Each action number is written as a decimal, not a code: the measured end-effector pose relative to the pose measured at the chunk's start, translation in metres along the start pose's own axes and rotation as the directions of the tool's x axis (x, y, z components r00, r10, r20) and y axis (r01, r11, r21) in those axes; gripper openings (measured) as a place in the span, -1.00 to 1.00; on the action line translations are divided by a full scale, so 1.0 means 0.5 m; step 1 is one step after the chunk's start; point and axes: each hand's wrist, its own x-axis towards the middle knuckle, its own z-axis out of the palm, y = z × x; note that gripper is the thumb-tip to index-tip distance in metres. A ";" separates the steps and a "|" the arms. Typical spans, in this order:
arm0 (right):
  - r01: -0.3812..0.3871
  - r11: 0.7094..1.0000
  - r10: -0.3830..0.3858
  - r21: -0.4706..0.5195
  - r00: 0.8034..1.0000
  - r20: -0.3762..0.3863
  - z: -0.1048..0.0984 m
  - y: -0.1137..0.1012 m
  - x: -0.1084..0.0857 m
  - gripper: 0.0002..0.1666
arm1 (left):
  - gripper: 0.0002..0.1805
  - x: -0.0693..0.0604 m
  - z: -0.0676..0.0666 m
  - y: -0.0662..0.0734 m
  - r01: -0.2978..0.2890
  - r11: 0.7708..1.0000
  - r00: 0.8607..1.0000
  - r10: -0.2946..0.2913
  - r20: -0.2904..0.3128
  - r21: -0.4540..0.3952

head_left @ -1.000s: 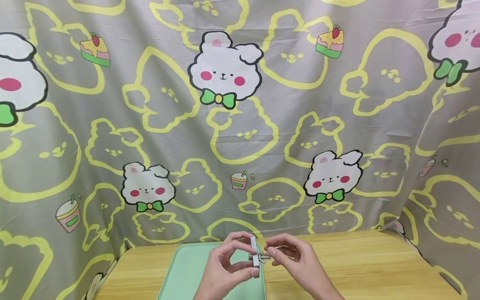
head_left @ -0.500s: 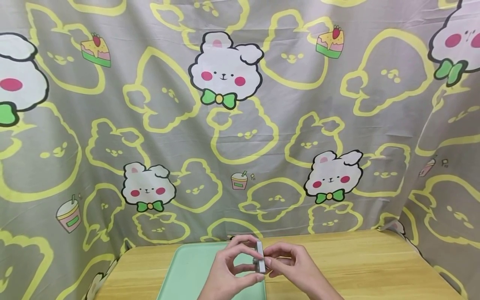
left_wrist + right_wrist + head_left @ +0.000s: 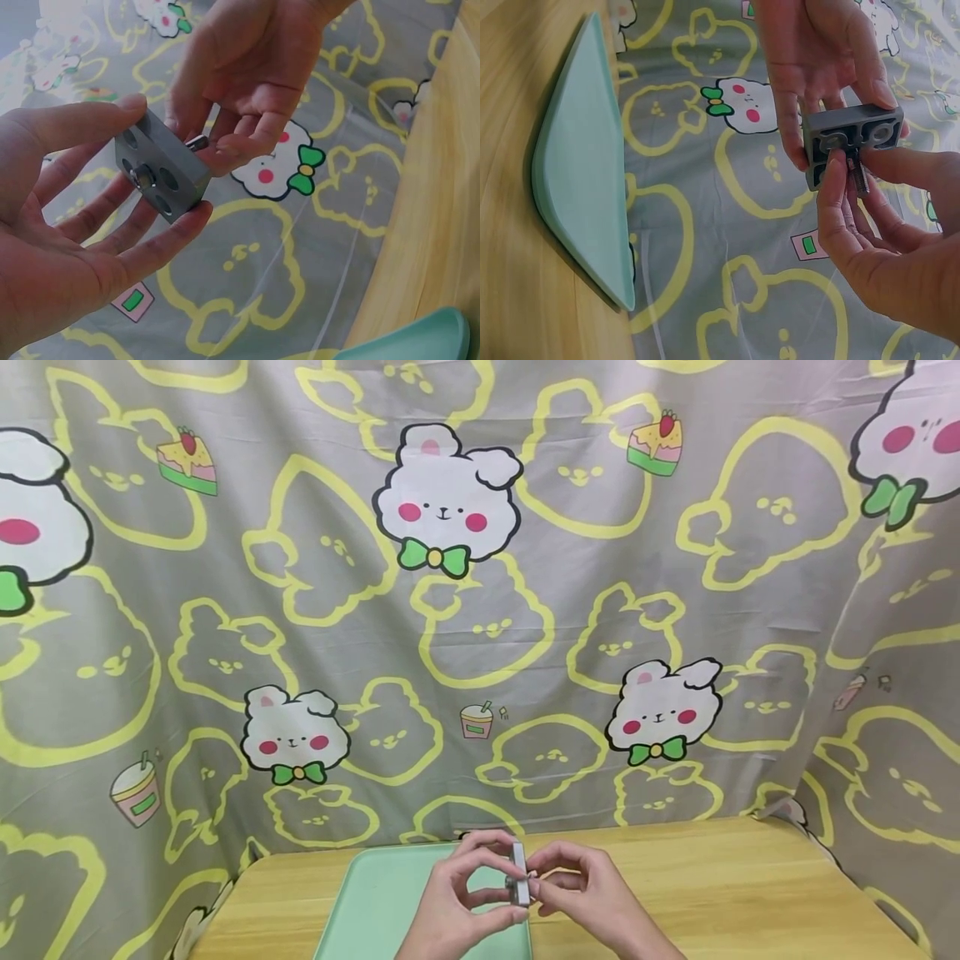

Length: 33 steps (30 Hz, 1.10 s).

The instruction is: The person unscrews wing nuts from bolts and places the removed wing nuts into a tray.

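Note:
A grey rectangular block (image 3: pixel 519 870) with several round holes is held on edge between the thumb and fingertips of my left hand (image 3: pixel 453 906). The bolt head (image 3: pixel 142 178) shows on the block's left side in the left wrist view. Its threaded bolt shank (image 3: pixel 858 177) sticks out of the recessed opposite face in the right wrist view. Close against that face, my right hand (image 3: pixel 588 893) pinches a small wing nut around the shank with thumb and forefinger. The fingertips hide most of the nut.
A light green tray (image 3: pixel 375 902) lies on the wooden table (image 3: pixel 712 893), below and left of the hands. Behind the table hangs a grey curtain (image 3: pixel 555 635) printed with cartoon bears.
The block has shifted slightly right and down in the left hand. My right fingers, earlier at the bolt's free end, have closed in to the block's face and keep pinching there.

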 end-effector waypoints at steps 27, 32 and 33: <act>0.709 0.418 -0.771 -0.568 0.608 0.190 0.028 0.023 0.010 -0.64 | -0.69 -0.001 -0.022 -0.001 -0.037 0.993 0.999 0.039 0.021 -0.115; 0.743 0.335 -0.817 -0.580 0.536 0.214 0.035 0.029 0.015 -0.98 | -0.68 -0.002 -0.025 0.002 -0.017 0.993 1.000 0.016 -0.008 -0.118; 0.743 0.335 -0.818 -0.580 0.534 0.212 0.036 0.030 0.016 -0.95 | -0.67 -0.002 -0.025 0.002 -0.014 0.993 1.000 0.012 -0.013 -0.118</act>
